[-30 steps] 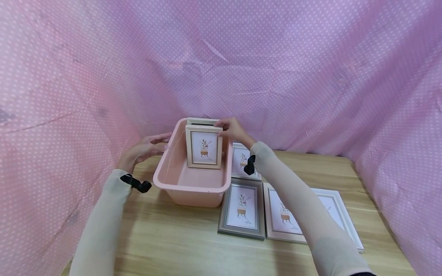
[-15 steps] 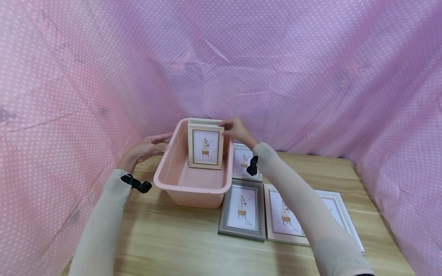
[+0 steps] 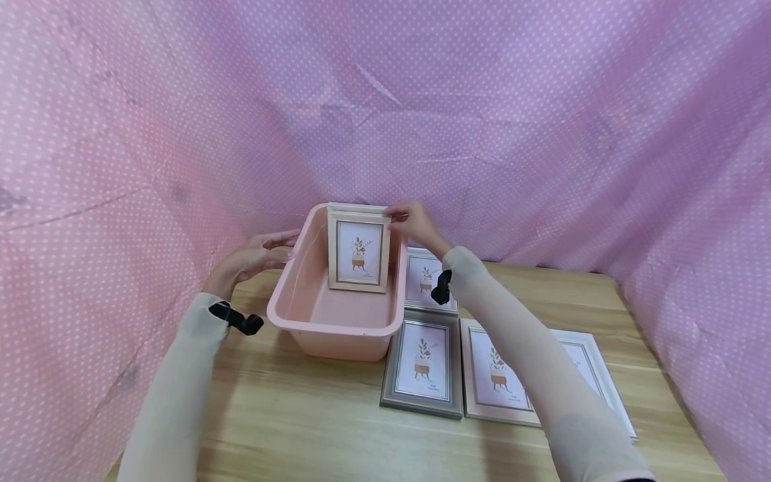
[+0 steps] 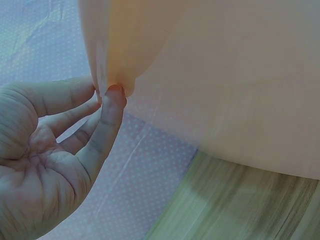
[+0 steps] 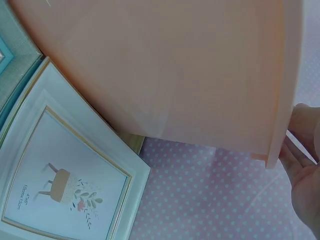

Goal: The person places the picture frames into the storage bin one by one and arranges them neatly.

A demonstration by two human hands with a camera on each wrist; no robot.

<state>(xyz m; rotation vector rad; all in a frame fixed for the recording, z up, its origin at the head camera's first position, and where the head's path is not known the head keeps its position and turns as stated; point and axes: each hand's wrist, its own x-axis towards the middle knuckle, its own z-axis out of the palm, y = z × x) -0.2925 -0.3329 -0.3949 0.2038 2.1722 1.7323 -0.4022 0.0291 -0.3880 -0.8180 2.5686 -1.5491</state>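
Note:
A cream picture frame [image 3: 359, 254] with a potted-plant print stands in the pink plastic basin [image 3: 337, 329]. My right hand [image 3: 415, 224] holds it by its upper right corner, thumb in front. Just behind it shows the top edge of another pale frame [image 3: 355, 209]. In the right wrist view the right hand [image 5: 306, 165] is partly cut off beyond the basin's rim, and the held frame is hidden by the wall. My left hand [image 3: 253, 258] pinches the basin's left rim; in the left wrist view its fingertips [image 4: 115, 95] meet at the lip.
Right of the basin, a white frame [image 3: 423, 278], a grey-brown frame [image 3: 422, 365], a pinkish frame [image 3: 498, 375] and a white frame [image 3: 593, 375] lie face up on the wooden table [image 3: 301, 422]. Pink dotted cloth [image 3: 385, 120] hangs around the back and sides.
The cream frame has shifted slightly right and back with the right hand, closing the gap to the frame behind it. The left hand keeps its place at the rim.

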